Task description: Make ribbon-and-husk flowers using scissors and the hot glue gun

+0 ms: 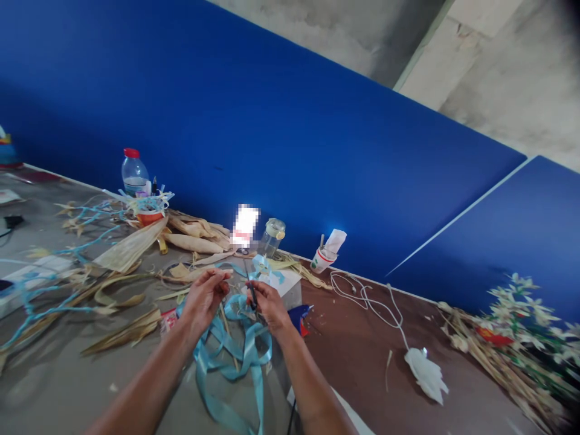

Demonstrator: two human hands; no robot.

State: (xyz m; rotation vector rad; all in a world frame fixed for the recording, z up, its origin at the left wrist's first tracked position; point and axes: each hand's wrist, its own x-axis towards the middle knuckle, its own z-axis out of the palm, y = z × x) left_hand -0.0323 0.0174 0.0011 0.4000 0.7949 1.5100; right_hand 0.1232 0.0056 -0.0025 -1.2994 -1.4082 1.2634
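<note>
Soft, rather dim light covers the grey-and-brown bench [353, 356]. The smooth blue partition panel [272, 121] darkens toward its lower left. A pixelated white rectangle [246, 225] glares, burned out. The shiny light-blue ribbon [258, 393] shows pale highlights. At the right edge, white-petalled flowers [541, 314] smear, and both corners there darken.

Blue partition [290, 133] behind grey-and-brown tabletop [353, 356]; grey concrete [326, 27] above.

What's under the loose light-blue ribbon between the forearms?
Between loops of the light-blue ribbon, grey tabletop shows. A thin tan stick crosses, over or under unclear. Anything beneath the bunched part is hidden.
</note>
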